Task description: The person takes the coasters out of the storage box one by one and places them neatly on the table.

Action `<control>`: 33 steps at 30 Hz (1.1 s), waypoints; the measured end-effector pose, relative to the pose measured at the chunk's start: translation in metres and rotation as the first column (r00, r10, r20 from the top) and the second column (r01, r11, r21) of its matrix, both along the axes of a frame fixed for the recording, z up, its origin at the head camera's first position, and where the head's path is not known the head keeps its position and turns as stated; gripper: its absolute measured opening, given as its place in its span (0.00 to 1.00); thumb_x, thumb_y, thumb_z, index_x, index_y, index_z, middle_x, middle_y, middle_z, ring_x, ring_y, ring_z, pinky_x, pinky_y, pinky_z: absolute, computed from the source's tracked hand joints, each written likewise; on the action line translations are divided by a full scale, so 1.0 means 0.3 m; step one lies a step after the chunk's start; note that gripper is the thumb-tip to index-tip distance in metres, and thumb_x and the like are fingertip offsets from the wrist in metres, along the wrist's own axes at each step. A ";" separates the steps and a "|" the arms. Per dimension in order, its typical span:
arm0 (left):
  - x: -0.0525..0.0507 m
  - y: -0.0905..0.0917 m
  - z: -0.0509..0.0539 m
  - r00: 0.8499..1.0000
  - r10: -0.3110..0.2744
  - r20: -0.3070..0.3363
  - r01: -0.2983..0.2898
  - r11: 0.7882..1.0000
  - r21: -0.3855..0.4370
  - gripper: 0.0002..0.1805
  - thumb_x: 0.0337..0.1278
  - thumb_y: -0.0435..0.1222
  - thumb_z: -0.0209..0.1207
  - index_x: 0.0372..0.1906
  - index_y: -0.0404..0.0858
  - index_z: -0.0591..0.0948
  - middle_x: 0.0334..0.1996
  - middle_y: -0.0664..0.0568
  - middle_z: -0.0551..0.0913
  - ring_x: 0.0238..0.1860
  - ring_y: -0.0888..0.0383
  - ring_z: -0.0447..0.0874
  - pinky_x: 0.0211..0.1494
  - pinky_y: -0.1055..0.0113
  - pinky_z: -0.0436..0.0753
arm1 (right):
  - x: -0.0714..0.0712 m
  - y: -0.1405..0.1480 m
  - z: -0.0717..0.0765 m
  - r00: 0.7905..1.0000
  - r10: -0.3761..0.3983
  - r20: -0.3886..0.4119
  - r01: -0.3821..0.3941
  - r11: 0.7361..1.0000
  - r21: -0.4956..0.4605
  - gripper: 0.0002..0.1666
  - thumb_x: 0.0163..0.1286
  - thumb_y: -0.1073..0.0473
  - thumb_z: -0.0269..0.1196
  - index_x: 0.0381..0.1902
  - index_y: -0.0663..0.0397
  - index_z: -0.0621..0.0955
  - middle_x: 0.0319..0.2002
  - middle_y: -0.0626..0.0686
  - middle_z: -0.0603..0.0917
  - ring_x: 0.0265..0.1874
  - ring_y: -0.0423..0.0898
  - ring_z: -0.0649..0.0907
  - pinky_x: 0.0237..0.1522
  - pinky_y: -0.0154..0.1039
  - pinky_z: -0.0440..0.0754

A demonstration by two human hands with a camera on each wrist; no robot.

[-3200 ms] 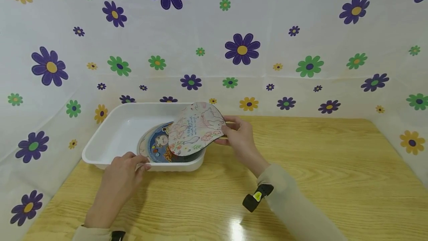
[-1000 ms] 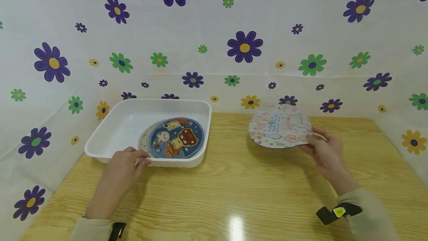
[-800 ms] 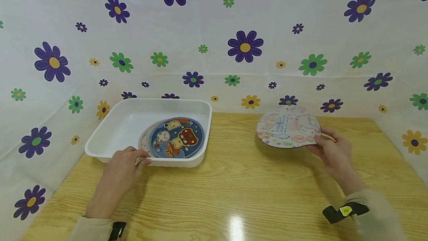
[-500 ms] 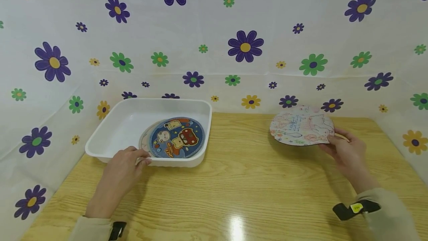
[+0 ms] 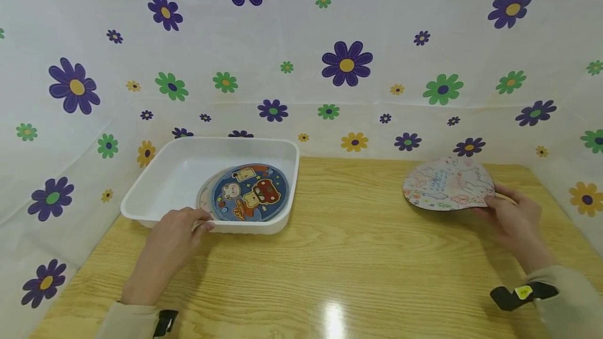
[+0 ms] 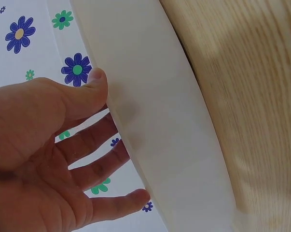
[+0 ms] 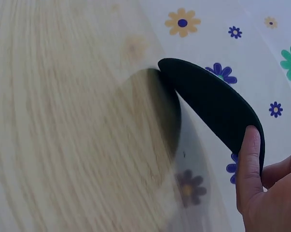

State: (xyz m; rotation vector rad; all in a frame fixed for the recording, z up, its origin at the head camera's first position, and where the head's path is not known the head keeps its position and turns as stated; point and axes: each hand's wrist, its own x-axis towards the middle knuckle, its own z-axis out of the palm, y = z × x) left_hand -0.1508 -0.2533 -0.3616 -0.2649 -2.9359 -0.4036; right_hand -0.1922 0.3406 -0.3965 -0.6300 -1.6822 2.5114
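A round pale mat with pink and blue drawings (image 5: 447, 184) is pinched at its right edge by my right hand (image 5: 515, 224), over the right rear of the table. Its dark underside (image 7: 213, 106) shows in the right wrist view, with a finger under it. At the left, my left hand (image 5: 171, 247) grips the front rim of a white tray (image 5: 155, 187), thumb on the outer wall and fingers over the rim. Inside the tray, a blue cartoon mat (image 5: 252, 192) overlaps a beige mat (image 5: 204, 198), which is mostly covered.
The wooden table (image 5: 330, 255) spans the front and right. A white cloth with printed flowers (image 5: 292, 25) hangs behind the table and along both sides.
My right hand has lifted the pale mat out of the tray and carried it far to the right, uncovering the blue mat. My left hand has stayed on the tray rim.
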 end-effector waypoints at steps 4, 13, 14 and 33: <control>-0.002 0.000 0.002 1.000 0.002 0.011 -0.002 1.000 0.002 0.06 0.64 0.36 0.66 0.39 0.37 0.89 0.38 0.39 0.89 0.44 0.34 0.86 0.48 0.39 0.83 | 0.007 0.037 -0.009 0.999 0.007 0.032 -0.010 0.995 0.096 0.14 0.74 0.70 0.58 0.48 0.44 0.76 0.28 0.41 0.85 0.28 0.37 0.87 0.32 0.33 0.88; 0.003 0.000 0.007 1.000 0.003 -0.001 -0.003 1.000 0.007 0.05 0.63 0.34 0.67 0.39 0.36 0.89 0.36 0.41 0.89 0.40 0.38 0.87 0.43 0.43 0.85 | 0.007 0.094 -0.023 0.996 0.062 0.059 -0.084 0.823 0.562 0.18 0.76 0.66 0.56 0.61 0.57 0.75 0.31 0.39 0.83 0.25 0.31 0.83 0.28 0.33 0.87; 0.004 0.001 0.007 1.000 0.001 -0.001 -0.001 1.000 0.008 0.05 0.63 0.34 0.67 0.39 0.36 0.89 0.36 0.41 0.89 0.40 0.38 0.87 0.44 0.44 0.85 | 0.004 0.097 -0.025 0.996 0.065 0.068 -0.093 0.755 0.649 0.21 0.76 0.66 0.56 0.64 0.62 0.74 0.34 0.46 0.85 0.25 0.28 0.81 0.28 0.32 0.87; 0.006 0.005 0.013 1.000 0.000 0.013 0.000 1.000 0.016 0.05 0.63 0.34 0.67 0.39 0.36 0.89 0.34 0.44 0.89 0.37 0.43 0.87 0.42 0.47 0.84 | -0.031 0.124 -0.027 0.973 0.153 0.171 -0.175 0.013 0.984 0.27 0.62 0.68 0.63 0.53 0.87 0.74 0.38 0.76 0.84 0.32 0.64 0.84 0.25 0.42 0.78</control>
